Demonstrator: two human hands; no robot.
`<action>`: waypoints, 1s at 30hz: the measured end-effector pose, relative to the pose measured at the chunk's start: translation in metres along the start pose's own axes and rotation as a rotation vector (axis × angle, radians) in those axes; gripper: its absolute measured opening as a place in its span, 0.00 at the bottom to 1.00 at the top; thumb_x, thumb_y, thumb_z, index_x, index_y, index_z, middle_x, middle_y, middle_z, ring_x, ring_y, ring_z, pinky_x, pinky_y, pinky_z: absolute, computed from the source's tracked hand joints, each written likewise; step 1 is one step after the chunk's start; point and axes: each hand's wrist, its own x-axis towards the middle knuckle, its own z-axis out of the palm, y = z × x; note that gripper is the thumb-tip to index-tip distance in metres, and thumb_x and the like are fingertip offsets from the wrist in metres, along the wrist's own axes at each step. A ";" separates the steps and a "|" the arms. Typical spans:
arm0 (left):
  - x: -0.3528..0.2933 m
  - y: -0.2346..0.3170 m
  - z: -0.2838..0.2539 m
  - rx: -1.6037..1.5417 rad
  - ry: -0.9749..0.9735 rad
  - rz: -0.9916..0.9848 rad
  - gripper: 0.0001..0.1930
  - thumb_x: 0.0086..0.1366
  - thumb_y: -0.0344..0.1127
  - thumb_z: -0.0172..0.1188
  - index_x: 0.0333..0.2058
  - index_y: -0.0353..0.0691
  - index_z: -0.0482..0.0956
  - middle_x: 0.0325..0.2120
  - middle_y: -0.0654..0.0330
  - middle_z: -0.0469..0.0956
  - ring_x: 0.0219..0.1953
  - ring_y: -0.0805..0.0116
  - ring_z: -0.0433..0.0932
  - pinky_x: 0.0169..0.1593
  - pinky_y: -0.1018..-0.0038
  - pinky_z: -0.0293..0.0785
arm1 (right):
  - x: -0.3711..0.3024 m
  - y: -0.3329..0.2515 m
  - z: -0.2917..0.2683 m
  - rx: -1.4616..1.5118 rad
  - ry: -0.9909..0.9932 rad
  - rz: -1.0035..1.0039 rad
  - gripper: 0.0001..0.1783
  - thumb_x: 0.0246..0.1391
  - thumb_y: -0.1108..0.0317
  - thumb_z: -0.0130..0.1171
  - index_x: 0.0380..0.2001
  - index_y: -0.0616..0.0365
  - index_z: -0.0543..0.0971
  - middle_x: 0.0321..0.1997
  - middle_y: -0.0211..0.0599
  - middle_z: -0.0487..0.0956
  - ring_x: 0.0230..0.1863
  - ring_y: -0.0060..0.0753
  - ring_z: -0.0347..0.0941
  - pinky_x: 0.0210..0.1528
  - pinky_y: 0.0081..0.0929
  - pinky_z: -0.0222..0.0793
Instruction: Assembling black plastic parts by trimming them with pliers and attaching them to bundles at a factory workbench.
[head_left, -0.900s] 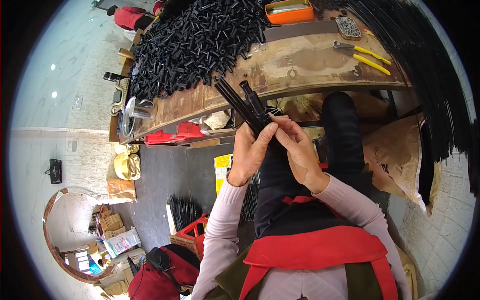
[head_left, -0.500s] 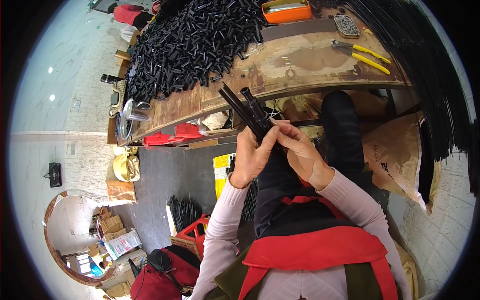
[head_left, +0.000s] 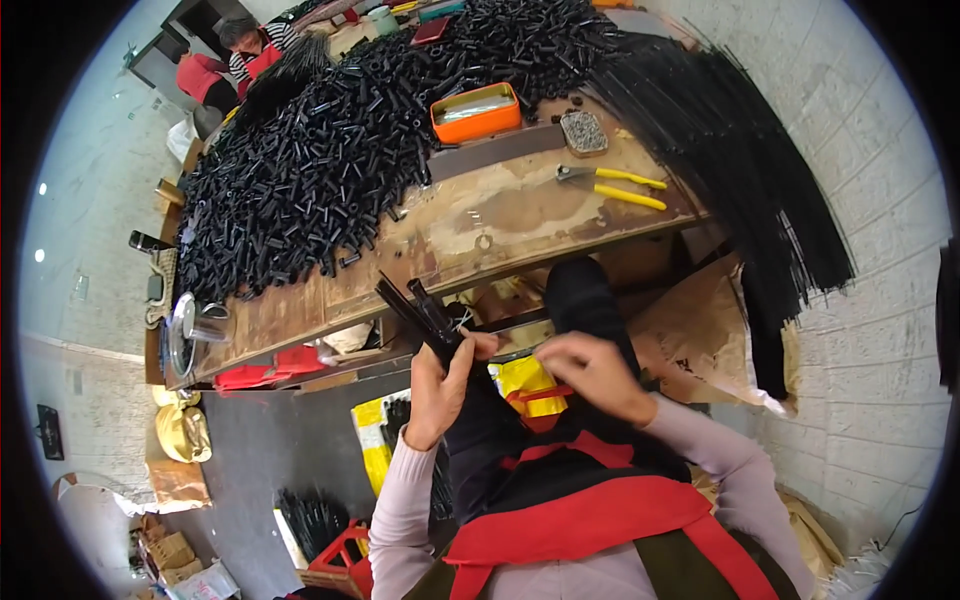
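Note:
My left hand (head_left: pixel 446 385) grips a small bundle of black tubes (head_left: pixel 418 310) that sticks up and to the left, just in front of the wooden workbench (head_left: pixel 470 225). My right hand (head_left: pixel 590 372) is a little to the right of it, fingers pinched together, apart from the bundle; what it pinches is too small to tell. Both hands hover over my lap, above a black and red apron (head_left: pixel 570 500). A huge heap of short black tubes (head_left: pixel 330 160) covers the bench's left and far side.
On the bench lie yellow-handled pliers (head_left: pixel 612 185), an orange tray (head_left: pixel 476 110) and a small metal dish (head_left: pixel 584 130). Long black rods (head_left: pixel 740 160) fan out at the right by a brick wall. Another person (head_left: pixel 245 45) sits at the far end. Bags and a red crate (head_left: pixel 340 555) stand on the floor.
My right hand has come off the bundle and moved to the right. The left hand still holds the tubes. The view has tilted, showing more of the bench.

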 end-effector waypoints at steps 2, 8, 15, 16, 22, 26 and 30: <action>0.000 -0.002 -0.001 -0.142 -0.071 -0.081 0.12 0.73 0.29 0.46 0.34 0.28 0.76 0.35 0.51 0.82 0.42 0.64 0.80 0.50 0.70 0.74 | 0.027 -0.026 -0.050 -0.427 0.210 -0.322 0.05 0.54 0.75 0.62 0.35 0.58 0.82 0.38 0.37 0.79 0.44 0.39 0.75 0.50 0.32 0.71; 0.005 -0.003 0.013 -0.315 -0.207 -0.054 0.09 0.74 0.34 0.48 0.39 0.32 0.70 0.25 0.58 0.75 0.33 0.66 0.79 0.46 0.69 0.75 | 0.126 -0.025 -0.151 -1.249 0.408 -0.472 0.29 0.51 0.56 0.66 0.54 0.56 0.74 0.48 0.41 0.73 0.50 0.47 0.66 0.54 0.39 0.63; 0.003 -0.007 0.036 -0.642 -0.218 -0.074 0.17 0.71 0.45 0.56 0.43 0.35 0.69 0.21 0.65 0.63 0.23 0.75 0.63 0.31 0.77 0.64 | 0.168 0.008 -0.191 -1.186 0.147 -0.459 0.27 0.52 0.51 0.66 0.50 0.57 0.76 0.43 0.43 0.71 0.46 0.46 0.65 0.49 0.37 0.65; 0.003 -0.007 0.037 -0.643 -0.224 -0.062 0.17 0.71 0.45 0.56 0.43 0.35 0.69 0.21 0.65 0.63 0.23 0.75 0.63 0.31 0.77 0.64 | 0.169 0.010 -0.191 -1.125 0.173 -0.545 0.25 0.54 0.53 0.64 0.48 0.59 0.76 0.41 0.43 0.71 0.45 0.45 0.66 0.48 0.36 0.65; -0.014 0.000 0.042 -0.735 -0.166 -0.061 0.24 0.68 0.47 0.61 0.53 0.38 0.65 0.19 0.68 0.60 0.20 0.78 0.58 0.24 0.79 0.55 | 0.113 -0.022 -0.147 -0.012 0.343 -0.097 0.16 0.65 0.57 0.53 0.43 0.62 0.73 0.39 0.36 0.75 0.40 0.29 0.73 0.43 0.24 0.68; -0.017 0.000 0.041 -0.654 -0.124 -0.198 0.17 0.69 0.37 0.59 0.50 0.35 0.69 0.19 0.69 0.61 0.19 0.78 0.58 0.24 0.79 0.56 | 0.056 -0.061 -0.098 0.352 -0.116 0.125 0.19 0.67 0.55 0.51 0.47 0.61 0.73 0.29 0.37 0.78 0.27 0.22 0.74 0.31 0.22 0.72; -0.023 0.006 0.042 -0.563 -0.015 -0.256 0.12 0.68 0.35 0.59 0.45 0.33 0.74 0.18 0.69 0.63 0.18 0.80 0.59 0.23 0.80 0.57 | 0.027 -0.088 -0.079 0.111 -0.457 0.560 0.21 0.67 0.56 0.51 0.55 0.59 0.72 0.26 0.35 0.79 0.21 0.19 0.71 0.22 0.18 0.66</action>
